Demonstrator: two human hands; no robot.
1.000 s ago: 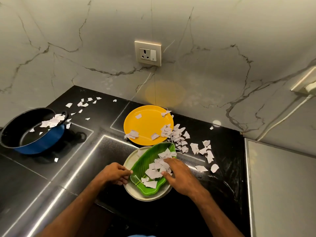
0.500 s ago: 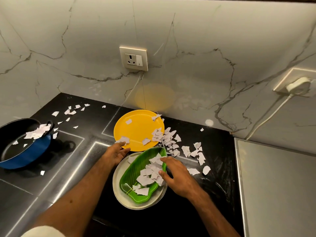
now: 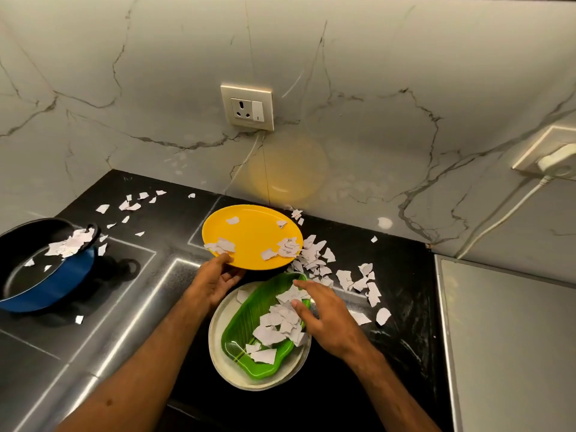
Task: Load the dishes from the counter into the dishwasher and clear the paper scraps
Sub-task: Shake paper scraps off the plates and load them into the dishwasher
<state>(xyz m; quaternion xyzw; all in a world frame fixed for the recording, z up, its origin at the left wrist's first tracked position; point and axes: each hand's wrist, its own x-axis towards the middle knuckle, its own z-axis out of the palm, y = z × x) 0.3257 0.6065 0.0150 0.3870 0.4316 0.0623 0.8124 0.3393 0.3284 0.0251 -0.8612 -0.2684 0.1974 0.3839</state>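
A yellow plate with a few paper scraps is lifted slightly off the black counter. My left hand grips its near rim, thumb on top and fingers underneath. In front of it a green leaf-shaped tray full of white scraps lies inside a cream plate. My right hand hovers over the tray's right side with fingers spread, touching the scraps. More paper scraps lie scattered on the counter to the right of the dishes.
A blue pan holding scraps stands on the hob at the left, with loose bits behind it. A wall socket sits above the plate. A steel surface fills the right side; a plug and cable hang on the right wall.
My left hand left the cream plate's rim, reached forward and took hold of the yellow plate's near edge, raising it slightly. My right hand stayed over the green tray and opened its fingers.
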